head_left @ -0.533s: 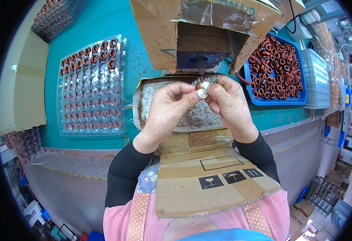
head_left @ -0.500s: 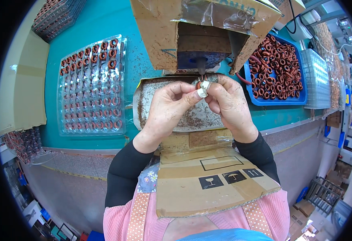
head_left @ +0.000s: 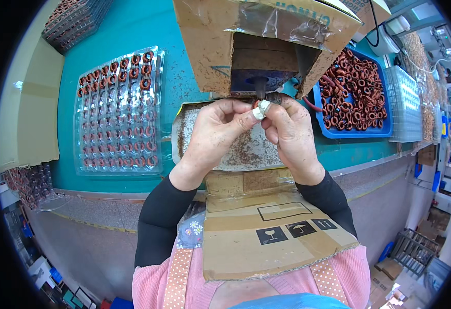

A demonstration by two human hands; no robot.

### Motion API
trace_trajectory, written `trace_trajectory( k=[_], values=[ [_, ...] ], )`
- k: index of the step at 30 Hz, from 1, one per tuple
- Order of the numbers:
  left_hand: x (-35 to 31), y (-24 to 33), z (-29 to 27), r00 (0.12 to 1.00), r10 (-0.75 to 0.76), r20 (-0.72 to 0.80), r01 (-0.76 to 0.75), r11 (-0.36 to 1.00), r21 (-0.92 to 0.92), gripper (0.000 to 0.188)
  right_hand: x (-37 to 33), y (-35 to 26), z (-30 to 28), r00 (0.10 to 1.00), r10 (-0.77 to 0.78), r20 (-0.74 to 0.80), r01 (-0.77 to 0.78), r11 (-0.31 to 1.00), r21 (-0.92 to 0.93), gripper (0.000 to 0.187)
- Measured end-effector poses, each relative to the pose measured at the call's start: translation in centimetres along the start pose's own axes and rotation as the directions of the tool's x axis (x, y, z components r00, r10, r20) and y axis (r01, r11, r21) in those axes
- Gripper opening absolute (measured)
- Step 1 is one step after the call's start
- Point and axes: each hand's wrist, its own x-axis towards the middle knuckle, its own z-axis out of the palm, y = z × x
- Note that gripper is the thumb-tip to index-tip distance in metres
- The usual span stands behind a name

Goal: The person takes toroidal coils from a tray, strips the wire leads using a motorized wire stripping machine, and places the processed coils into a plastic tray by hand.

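- The grip is closed from both sides: the left hand (head_left: 211, 135) and the right hand (head_left: 295, 136) pinch one small copper-wound ring (head_left: 256, 104) between thumbs and fingertips.
- That ring lies within the grip, toward its far edge — mostly hidden by fingers and by the white tape (head_left: 258, 113) on the digits, so which way its axis runs cannot be told.
- Neither hand is clearly nearer; both appear to touch the ring.
- Just beyond the grip, a dark spindle (head_left: 261, 88) stands in line with the ring — whether the two touch is not clear.
- Beneath the grip is a pale board (head_left: 263, 153) strewn with coppery scraps.
- Farther past the grip, a cardboard hood (head_left: 205, 46) surrounds the spindle.
- Well right of the grip, a blue bin (head_left: 349, 135) is heaped with wound rings; well left, a clear tray (head_left: 120, 172) of them rests on the teal surface (head_left: 179, 67).
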Motion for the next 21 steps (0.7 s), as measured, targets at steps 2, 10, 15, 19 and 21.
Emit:
trace_trajectory(
  k=[2, 10, 15, 19, 21],
  values=[
    [0.0, -0.3, -0.1, 1.000, -0.003, -0.007, 0.003, 1.000, -0.005, 0.019, 0.0, 0.0, 0.1, 1.000, -0.024, -0.007, 0.024, 1.000, 0.014, 0.018],
    [-1.0, -0.3, -0.1, 0.998, 0.013, 0.066, -0.010, 0.999, -0.039, 0.015, -0.6, 0.5, -0.2, 1.000, -0.003, -0.003, 0.003, 0.999, -0.035, 0.017],
    [-1.0, -0.4, -0.3, 0.998, 0.035, 0.044, -0.032, 0.996, -0.084, 0.013, -0.1, 0.8, -0.1, 1.000, 0.002, -0.006, -0.003, 0.996, -0.086, 0.017],
    [-1.0, -0.4, -0.1, 0.999, 0.039, 0.017, -0.037, 0.994, -0.099, 0.014, 0.0, 0.6, 0.0, 1.000, 0.001, 0.001, -0.001, 0.998, -0.067, 0.018],
    [-0.9, -0.4, 0.0, 0.999, 0.055, -0.001, -0.055, 0.996, -0.072, 0.015, 0.2, 0.5, 0.0, 1.000, -0.010, 0.003, 0.010, 0.998, -0.064, 0.018]
  ],
)
